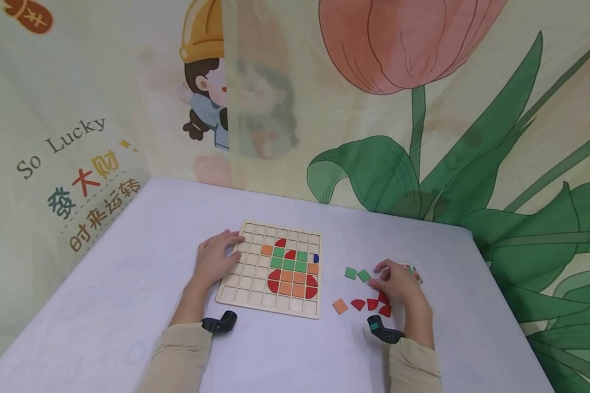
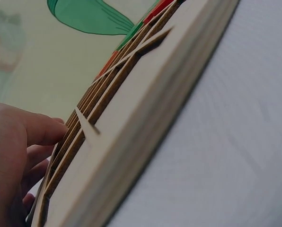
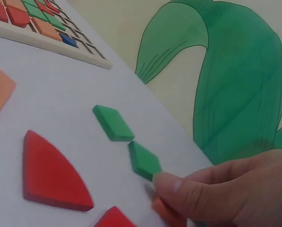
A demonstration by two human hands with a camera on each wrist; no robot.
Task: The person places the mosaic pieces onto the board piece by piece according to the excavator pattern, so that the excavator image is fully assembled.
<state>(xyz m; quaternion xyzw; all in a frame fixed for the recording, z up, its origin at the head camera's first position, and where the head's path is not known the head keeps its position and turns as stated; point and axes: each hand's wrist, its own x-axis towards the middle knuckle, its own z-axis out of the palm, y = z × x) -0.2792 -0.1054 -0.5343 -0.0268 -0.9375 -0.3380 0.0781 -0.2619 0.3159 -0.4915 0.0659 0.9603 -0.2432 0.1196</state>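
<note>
Head view: the left hand [image 1: 215, 261] rests flat on the wooden grid board [image 1: 248, 284], steadying it on the desk [image 1: 128, 305].

Right wrist view: the right hand [image 3: 226, 194] pinches an orange-red tile [image 3: 167, 213] beside two green squares [image 3: 113, 123]. This looks like picking; placing needs an empty cell.

Left hand [image 1: 215, 261] lies flat, fingers straight — right hand [image 1: 398, 284] is curled, fingertips [image 3: 171, 185] pinched low.
</note>
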